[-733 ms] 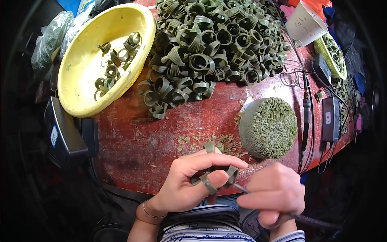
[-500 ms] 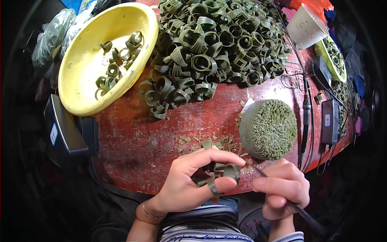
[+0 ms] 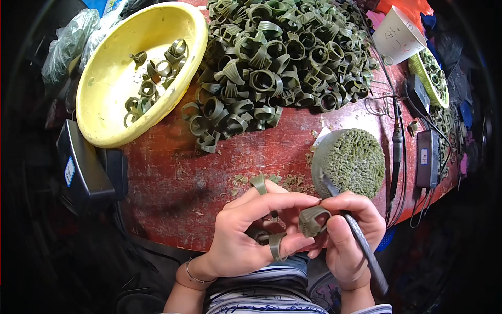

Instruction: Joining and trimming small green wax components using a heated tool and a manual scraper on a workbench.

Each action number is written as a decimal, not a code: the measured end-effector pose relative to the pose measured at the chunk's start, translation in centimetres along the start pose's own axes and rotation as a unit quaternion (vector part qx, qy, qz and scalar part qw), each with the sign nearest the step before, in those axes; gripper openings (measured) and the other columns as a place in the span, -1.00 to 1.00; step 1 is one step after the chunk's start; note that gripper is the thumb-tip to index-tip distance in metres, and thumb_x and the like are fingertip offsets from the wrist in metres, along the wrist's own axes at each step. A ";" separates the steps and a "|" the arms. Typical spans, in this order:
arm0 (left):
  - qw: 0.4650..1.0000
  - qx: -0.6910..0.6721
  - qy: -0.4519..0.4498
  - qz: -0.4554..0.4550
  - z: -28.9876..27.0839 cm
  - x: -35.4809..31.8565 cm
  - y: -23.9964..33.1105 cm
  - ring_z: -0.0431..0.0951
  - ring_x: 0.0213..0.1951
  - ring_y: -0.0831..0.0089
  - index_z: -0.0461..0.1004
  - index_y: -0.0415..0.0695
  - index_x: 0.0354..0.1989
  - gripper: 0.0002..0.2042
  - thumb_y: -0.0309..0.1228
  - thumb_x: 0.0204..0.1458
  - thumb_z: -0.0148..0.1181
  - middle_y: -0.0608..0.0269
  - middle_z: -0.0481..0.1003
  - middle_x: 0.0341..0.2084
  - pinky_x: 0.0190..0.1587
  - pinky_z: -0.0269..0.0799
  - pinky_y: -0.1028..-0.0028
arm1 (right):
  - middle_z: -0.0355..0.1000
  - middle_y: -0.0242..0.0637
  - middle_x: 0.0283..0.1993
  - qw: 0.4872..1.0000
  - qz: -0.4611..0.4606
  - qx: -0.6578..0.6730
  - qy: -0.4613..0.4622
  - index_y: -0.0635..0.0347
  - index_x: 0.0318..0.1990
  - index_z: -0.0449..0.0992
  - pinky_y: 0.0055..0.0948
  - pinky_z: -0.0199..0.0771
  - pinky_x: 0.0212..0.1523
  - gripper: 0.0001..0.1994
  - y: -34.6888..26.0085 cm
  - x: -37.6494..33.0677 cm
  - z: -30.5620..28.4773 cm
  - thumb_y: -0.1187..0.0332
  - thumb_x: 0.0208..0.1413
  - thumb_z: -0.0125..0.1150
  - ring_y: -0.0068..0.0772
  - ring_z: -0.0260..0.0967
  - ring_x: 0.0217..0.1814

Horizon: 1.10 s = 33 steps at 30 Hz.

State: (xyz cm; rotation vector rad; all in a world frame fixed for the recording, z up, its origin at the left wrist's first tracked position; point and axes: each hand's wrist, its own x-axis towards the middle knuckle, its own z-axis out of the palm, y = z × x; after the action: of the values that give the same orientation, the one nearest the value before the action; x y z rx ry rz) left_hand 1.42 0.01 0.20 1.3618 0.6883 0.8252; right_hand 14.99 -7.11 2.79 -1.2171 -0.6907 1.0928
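Observation:
Between my two hands sits a dark green finger ring (image 3: 312, 221) with a ridged, broad top. My left hand (image 3: 246, 225) is closed, its thumb and index finger at the ring's left side. Other green rings are worn on that hand: one on the thumb (image 3: 276, 246), another on a raised finger (image 3: 258, 183). My right hand (image 3: 355, 235) pinches the ring's right side with thumb and fingertips. A slim dark tool (image 3: 363, 246) with a flat, blade-like tip lies across this hand, tucked between its fingers, tip pointing up and away.
A large heap of green rings (image 3: 282, 57) covers the far side of the red table (image 3: 172, 183). A yellow basin (image 3: 104, 104) with several rings stands far left. Beyond my right hand is a round, rough-topped green block (image 3: 355, 162). Cables, a corded handpiece (image 3: 398, 146) and a white cup (image 3: 397, 36) are at right.
My right hand has come left and turned to take hold of the ring, its tool swinging to point away from me. The ring has turned between my fingers.

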 end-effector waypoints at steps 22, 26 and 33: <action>0.959 -0.263 0.017 -0.104 -0.3 -0.8 0.4 0.47 -0.59 0.45 0.32 -0.41 -0.14 -0.63 -0.66 -0.20 0.19 0.07 0.41 -0.50 -0.63 0.39 0.57 | 0.42 -0.09 -0.54 0.958 -0.208 -0.198 -0.015 0.27 0.02 0.15 -0.54 0.42 -0.63 -0.63 1.3 -2.0 -0.3 0.18 0.18 -0.19 -0.42 0.38 -0.64; 0.944 -0.309 0.005 -0.116 -0.5 -0.6 0.2 0.47 -0.57 0.43 0.31 -0.42 -0.14 -0.63 -0.63 -0.19 0.20 0.07 0.42 -0.50 -0.62 0.39 0.55 | 0.39 -0.18 -0.70 0.942 -0.214 -0.256 -0.048 0.10 -0.11 0.09 -0.55 0.39 -0.67 -0.66 1.1 -1.6 -0.2 0.02 0.19 -0.33 -0.43 0.32 -0.77; 0.928 -0.348 -0.005 -0.136 -0.6 -0.5 0.4 0.47 -0.56 0.43 0.31 -0.44 -0.16 -0.64 -0.58 -0.17 0.21 0.08 0.41 -0.51 -0.63 0.37 0.55 | 0.40 -0.24 -0.68 0.937 -0.240 -0.254 -0.021 0.13 -0.20 0.09 -0.58 0.34 -0.75 -0.65 1.8 -1.5 0.4 0.02 0.15 -0.20 -0.43 0.34 -0.76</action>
State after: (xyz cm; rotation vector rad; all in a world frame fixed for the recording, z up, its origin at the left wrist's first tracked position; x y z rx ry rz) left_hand 0.58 -0.07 0.49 0.6106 0.4880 0.7374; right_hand 13.57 -8.36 1.40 -1.3549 -1.2822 0.5405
